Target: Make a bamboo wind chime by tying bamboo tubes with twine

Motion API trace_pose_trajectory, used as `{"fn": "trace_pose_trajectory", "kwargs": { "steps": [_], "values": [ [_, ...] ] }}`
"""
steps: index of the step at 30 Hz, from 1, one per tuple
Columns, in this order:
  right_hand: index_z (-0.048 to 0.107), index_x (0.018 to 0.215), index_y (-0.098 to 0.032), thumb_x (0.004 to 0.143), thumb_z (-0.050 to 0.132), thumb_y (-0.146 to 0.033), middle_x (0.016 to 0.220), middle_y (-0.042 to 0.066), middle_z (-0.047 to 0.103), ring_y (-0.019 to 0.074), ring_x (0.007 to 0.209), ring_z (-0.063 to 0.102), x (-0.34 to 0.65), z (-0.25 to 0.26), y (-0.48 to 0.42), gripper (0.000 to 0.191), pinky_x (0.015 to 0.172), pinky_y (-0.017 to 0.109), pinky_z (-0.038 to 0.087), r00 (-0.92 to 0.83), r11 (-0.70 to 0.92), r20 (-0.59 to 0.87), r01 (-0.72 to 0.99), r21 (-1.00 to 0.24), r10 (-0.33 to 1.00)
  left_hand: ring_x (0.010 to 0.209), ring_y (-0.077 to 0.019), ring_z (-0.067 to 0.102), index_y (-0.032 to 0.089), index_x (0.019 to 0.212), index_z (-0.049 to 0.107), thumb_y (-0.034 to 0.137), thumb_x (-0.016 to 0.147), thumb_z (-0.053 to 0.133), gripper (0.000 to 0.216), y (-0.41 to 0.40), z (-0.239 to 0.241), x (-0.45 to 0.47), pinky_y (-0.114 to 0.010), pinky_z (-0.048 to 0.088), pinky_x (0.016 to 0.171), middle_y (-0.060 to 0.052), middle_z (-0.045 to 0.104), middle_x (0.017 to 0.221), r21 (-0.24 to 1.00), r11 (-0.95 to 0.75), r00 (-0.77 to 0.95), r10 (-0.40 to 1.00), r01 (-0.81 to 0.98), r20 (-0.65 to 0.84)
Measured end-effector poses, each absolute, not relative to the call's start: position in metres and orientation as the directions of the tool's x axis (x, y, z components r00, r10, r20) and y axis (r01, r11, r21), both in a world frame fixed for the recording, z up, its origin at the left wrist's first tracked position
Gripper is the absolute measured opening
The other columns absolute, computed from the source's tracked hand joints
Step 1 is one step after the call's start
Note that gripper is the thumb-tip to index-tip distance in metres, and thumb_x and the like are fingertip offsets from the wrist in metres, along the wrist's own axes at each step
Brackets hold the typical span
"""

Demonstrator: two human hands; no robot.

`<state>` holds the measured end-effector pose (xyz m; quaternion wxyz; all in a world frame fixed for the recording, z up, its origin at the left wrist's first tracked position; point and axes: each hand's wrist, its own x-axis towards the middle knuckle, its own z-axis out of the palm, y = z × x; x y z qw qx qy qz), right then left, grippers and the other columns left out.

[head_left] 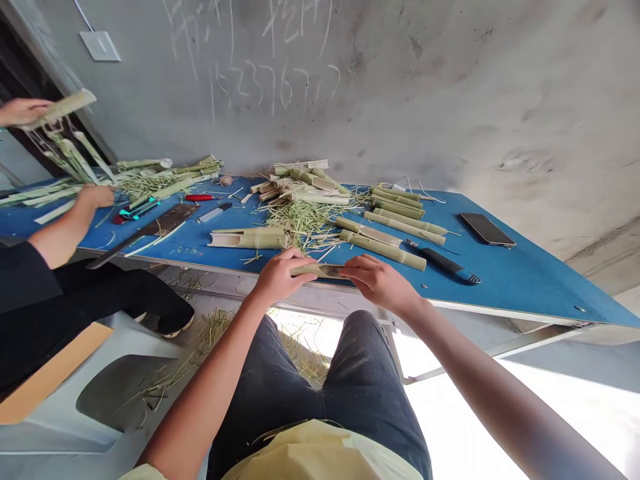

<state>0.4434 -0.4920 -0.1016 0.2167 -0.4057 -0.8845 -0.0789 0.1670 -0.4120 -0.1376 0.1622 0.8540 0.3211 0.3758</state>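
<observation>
At the table's front edge, my left hand point(283, 277) is closed round the left end of a short split bamboo piece point(320, 271), thumb along its near side. The fingers of my right hand point(377, 281) pinch its right end. A dark speckled patch shows beside those fingertips; I cannot tell what it is. Just beyond my left hand lies a thicker notched bamboo tube point(255, 238). Thin green bamboo shavings point(305, 220) are heaped behind the held piece. Right of them lie split bamboo lengths point(383, 249) and a black-handled utility knife point(447, 265).
The blue table point(530, 280) carries a bamboo pile point(310, 183), a phone point(485, 229), a cleaver point(173, 220) and a red-handled tool point(200, 197). At left, a co-worker's hand point(95, 196) is among bamboo strips; their other hand point(25, 112) lifts a bamboo piece point(70, 105).
</observation>
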Motion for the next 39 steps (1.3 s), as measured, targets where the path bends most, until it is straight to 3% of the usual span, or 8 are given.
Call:
{"fn": "trace_pose_trajectory", "kwargs": {
  "steps": [3,11,17,22,30,39],
  "values": [
    [0.079,0.125,-0.022,0.104,0.047,-0.009,0.118,0.014,0.077,0.0267,0.107,0.074,0.451,-0.102,-0.496,0.040,0.085,0.039,0.064,-0.586,0.656,0.432,0.755,-0.016,0.686,0.103,-0.0243,0.073,0.028,0.123,0.080,0.032,0.092,0.080,0.031,-0.412,-0.140,0.168,-0.037,0.058,0.094,-0.006,0.071,0.107,0.519,-0.737,0.501,0.675,0.433,0.542],
    [0.077,0.128,-0.021,0.105,0.051,-0.011,0.120,0.012,0.078,0.0255,0.109,0.072,0.421,-0.100,-0.476,0.036,0.092,0.039,0.062,-0.641,0.682,0.378,0.730,0.034,0.668,0.099,-0.0239,0.073,0.027,0.124,0.080,0.033,0.092,0.080,0.033,-0.412,-0.140,0.168,-0.035,0.058,0.089,-0.006,0.071,0.106,0.499,-0.744,0.499,0.668,0.444,0.552],
    [0.078,0.125,-0.022,0.103,0.052,-0.009,0.118,0.010,0.079,0.0247,0.100,0.074,0.454,-0.096,-0.491,0.037,0.081,0.035,0.062,-0.649,0.668,0.341,0.740,0.078,0.680,0.095,-0.0226,0.072,0.028,0.124,0.080,0.035,0.092,0.081,0.033,-0.414,-0.142,0.167,-0.035,0.057,0.087,-0.005,0.068,0.101,0.496,-0.742,0.480,0.670,0.451,0.566],
    [0.079,0.121,-0.018,0.104,0.051,-0.010,0.117,0.011,0.079,0.0248,0.096,0.074,0.479,-0.095,-0.500,0.034,0.076,0.034,0.060,-0.629,0.635,0.368,0.763,0.122,0.685,0.094,-0.0219,0.071,0.027,0.122,0.081,0.033,0.091,0.082,0.032,-0.414,-0.144,0.168,-0.034,0.056,0.086,-0.004,0.068,0.100,0.492,-0.746,0.472,0.665,0.449,0.578],
    [0.079,0.121,-0.021,0.103,0.057,-0.012,0.115,0.008,0.080,0.0230,0.097,0.074,0.421,-0.096,-0.471,0.030,0.078,0.032,0.058,-0.676,0.679,0.363,0.720,0.140,0.642,0.091,-0.0211,0.071,0.025,0.124,0.080,0.031,0.089,0.084,0.036,-0.413,-0.142,0.168,-0.032,0.056,0.082,-0.004,0.069,0.100,0.458,-0.754,0.485,0.655,0.470,0.580],
    [0.080,0.112,-0.018,0.105,0.054,-0.013,0.110,0.010,0.081,0.0232,0.090,0.076,0.483,-0.086,-0.497,0.027,0.074,0.033,0.057,-0.642,0.653,0.405,0.746,0.132,0.651,0.088,-0.0199,0.070,0.025,0.120,0.082,0.031,0.087,0.087,0.034,-0.412,-0.146,0.169,-0.032,0.056,0.081,-0.003,0.066,0.096,0.460,-0.752,0.455,0.655,0.473,0.603]
  ]
}}
